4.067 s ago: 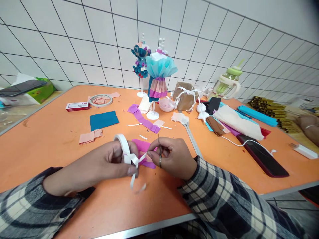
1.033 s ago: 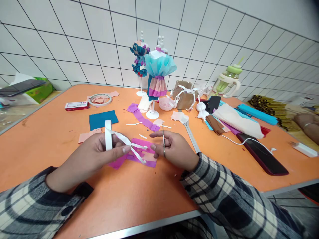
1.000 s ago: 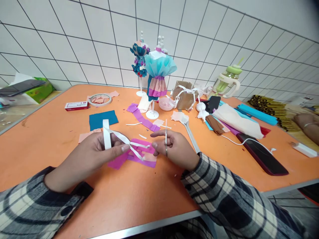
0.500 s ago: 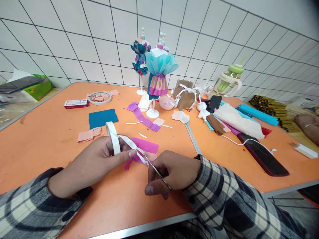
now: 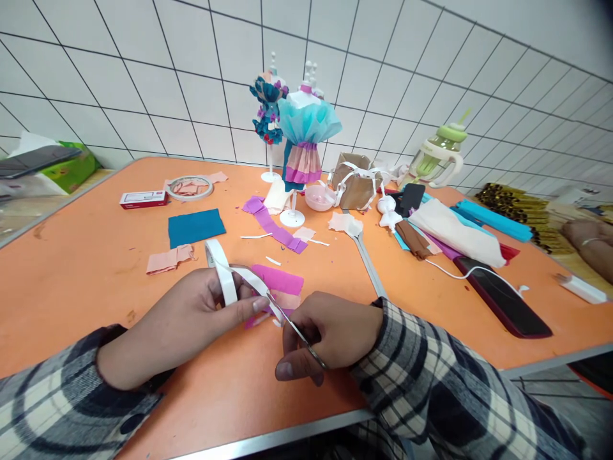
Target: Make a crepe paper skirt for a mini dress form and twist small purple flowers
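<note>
Held in my left hand [image 5: 191, 319] is a roll of white tape [image 5: 222, 271], standing on edge. Its loose strip [image 5: 251, 281] runs from the roll past my thumb and forefinger toward the right. My right hand [image 5: 325, 329] is closed around metal scissors [image 5: 299, 332], whose handle loops are partly hidden by the fingers. The scissor blades point up and left and lie along the end of the strip, beside my left thumb. Pink crepe paper [image 5: 280, 281] lies on the table under the tape, with a small white scrap [image 5: 276, 323] near the blades.
Beyond stand two small dress forms, one with a light-blue top [image 5: 309, 121], one in dark teal [image 5: 268, 108]. Teal paper [image 5: 196, 228], a red-and-white box [image 5: 143, 199] and another tape roll [image 5: 189, 188] lie left. Right are a phone [image 5: 500, 297], paper rolls [image 5: 457, 233] and a bottle [image 5: 438, 153].
My left hand and the tape have shifted slightly right and down, with the tape roll tilting more. The strip's end now sits against the scissor blades, and its curled tail shows less.
</note>
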Available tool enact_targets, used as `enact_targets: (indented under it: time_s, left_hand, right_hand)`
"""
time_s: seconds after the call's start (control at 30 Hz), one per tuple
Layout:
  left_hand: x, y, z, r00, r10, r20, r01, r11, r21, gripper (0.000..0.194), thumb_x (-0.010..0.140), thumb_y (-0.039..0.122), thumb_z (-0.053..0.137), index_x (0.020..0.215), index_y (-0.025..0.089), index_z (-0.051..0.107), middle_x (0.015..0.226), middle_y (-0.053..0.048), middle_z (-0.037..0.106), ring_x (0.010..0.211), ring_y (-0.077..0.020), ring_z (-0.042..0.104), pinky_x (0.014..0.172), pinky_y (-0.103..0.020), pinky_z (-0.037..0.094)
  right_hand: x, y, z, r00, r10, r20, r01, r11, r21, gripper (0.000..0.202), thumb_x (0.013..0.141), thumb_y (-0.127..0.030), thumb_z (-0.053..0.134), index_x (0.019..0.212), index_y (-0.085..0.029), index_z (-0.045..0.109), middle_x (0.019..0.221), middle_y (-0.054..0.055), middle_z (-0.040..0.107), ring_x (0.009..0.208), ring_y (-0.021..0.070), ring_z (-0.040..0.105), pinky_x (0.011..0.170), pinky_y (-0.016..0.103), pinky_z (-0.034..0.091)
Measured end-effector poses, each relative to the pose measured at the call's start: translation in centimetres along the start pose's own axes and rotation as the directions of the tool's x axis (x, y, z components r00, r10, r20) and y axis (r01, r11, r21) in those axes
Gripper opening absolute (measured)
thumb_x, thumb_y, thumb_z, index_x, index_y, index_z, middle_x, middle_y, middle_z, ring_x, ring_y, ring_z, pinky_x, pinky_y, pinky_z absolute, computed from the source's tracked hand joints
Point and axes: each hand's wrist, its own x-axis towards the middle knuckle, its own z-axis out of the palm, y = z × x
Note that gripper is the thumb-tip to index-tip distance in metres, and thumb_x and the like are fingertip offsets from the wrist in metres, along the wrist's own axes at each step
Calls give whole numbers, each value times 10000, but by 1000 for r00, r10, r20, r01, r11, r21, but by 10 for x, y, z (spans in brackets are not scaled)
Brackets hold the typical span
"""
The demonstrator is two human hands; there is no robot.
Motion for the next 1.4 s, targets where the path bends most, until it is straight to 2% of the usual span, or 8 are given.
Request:
enact_targets:
  time_s: [0.57, 0.77, 0.97, 1.07, 1.17, 1.3, 1.33, 1.4]
  left_hand:
    - [-4, -7, 2, 996, 86, 20, -87, 995, 39, 139, 827, 311, 660, 730, 212, 646, 870, -10, 729, 791, -176, 673, 719, -269, 534]
    - [-8, -4, -3, 983, 153, -99, -157, 987, -27, 96, 823, 325, 675, 860, 241, 702, 773, 15, 691, 718, -163, 656, 652, -243, 531]
    - [-7, -6, -9, 938, 299, -177, -262, 944, 202, 347, 979, 379, 435, 893, 194, 716, 755, -11, 704, 579, -125, 572, 540, -223, 455]
    - [-9, -9, -13, 899, 328, -292, -256, 932, 258, 410, 987, 427, 422, 836, 180, 713, 740, -21, 694, 550, -124, 525, 547, -241, 451]
    - [-9, -13, -19, 882, 356, -309, -289, 926, 243, 435, 963, 498, 458, 814, 185, 721, 726, -37, 692, 574, -149, 550, 557, -263, 463]
    - [-5, -11, -36, 875, 393, -283, -371, 920, 129, 558, 943, 618, 397, 752, 205, 721, 644, -43, 638, 587, -182, 557, 583, -299, 478]
    - [-3, -7, -43, 874, 397, -279, -374, 918, 136, 590, 926, 653, 391, 702, 208, 707, 610, -44, 622, 568, -186, 550, 560, -301, 475]
    - [0, 1, -56, 873, 395, -286, -333, 911, 241, 650, 910, 692, 346, 637, 213, 690, 587, -54, 623, 547, -195, 556, 516, -301, 472]
  right_hand:
    - [-1, 0, 2, 999, 14, 39, -17, 998, 68, 443, 712, -558, 783, 746, -135, 658, 514, -48, 603, 466, 53, 501, 485, 172, 339]
    - [0, -1, 3, 995, 23, 93, -27, 999, 32, 432, 711, -546, 788, 738, -140, 642, 499, -56, 589, 478, 58, 542, 509, 156, 382]
    - [-13, -9, -11, 921, 147, 360, -158, 987, 1, 368, 736, -476, 786, 824, -131, 694, 590, -26, 637, 552, 83, 607, 542, 155, 412]
    - [-18, -3, -19, 896, -10, 444, -80, 979, 185, 333, 813, -430, 718, 896, -108, 703, 622, -8, 651, 540, 89, 605, 521, 170, 400]
    - [-15, 10, -25, 955, -173, 241, 96, 950, 298, 429, 806, -509, 693, 882, -86, 697, 557, -6, 627, 415, 67, 483, 431, 184, 311]
    - [-7, 25, -41, 972, -213, -102, 233, 938, 256, 558, 750, -650, 636, 858, -103, 643, 505, -14, 582, 387, 80, 425, 416, 208, 273]
    - [-6, 26, -47, 944, -180, -275, 230, 960, 161, 556, 773, -654, 602, 921, -118, 617, 539, -11, 602, 422, 89, 452, 446, 209, 303]
    - [-7, 28, -57, 790, -87, -606, 48, 996, -79, 518, 799, -569, 632, 1095, -158, 526, 746, 20, 690, 583, 112, 562, 568, 225, 392]
